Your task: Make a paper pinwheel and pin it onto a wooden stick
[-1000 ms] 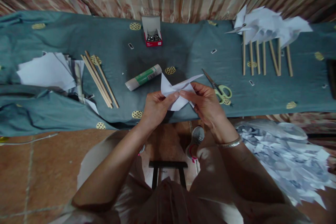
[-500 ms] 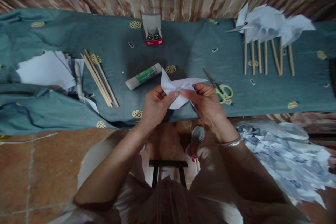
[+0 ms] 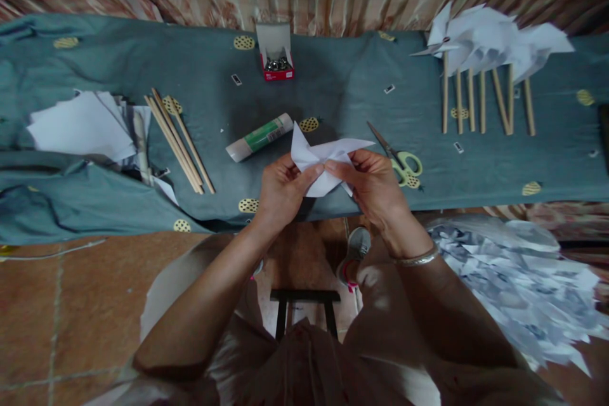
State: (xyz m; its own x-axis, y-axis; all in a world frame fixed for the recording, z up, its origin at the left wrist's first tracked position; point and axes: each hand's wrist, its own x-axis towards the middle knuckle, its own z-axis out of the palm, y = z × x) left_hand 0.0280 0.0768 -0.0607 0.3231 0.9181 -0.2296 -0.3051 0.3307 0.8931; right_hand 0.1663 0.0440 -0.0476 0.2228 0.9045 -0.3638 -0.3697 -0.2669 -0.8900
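A white paper pinwheel (image 3: 320,185) with folded points is held over the table's near edge. My left hand (image 3: 284,193) is closed on its left side, the thumb pressing near the centre. From the right, my right hand (image 3: 379,187) grips it too, its thumb tip meeting the left one at the middle. Both hands' fingertips are hidden behind the paper. A glue stick (image 3: 259,137) with a green label lies just beyond my left hand. Scissors (image 3: 404,165) with light green handles rest to the right of my right hand.
An open red box (image 3: 278,70) of small metal pieces stands at the back. Wooden sticks (image 3: 178,146) and stacked white paper (image 3: 80,127) lie left. Several finished pinwheels on sticks (image 3: 490,41) lie back right, a blade across one. A plastic bag of paper pieces (image 3: 518,292) sits lower right.
Almost nothing differs. Both hands keep the same pinch on the pinwheel, and the view has shifted very slightly.
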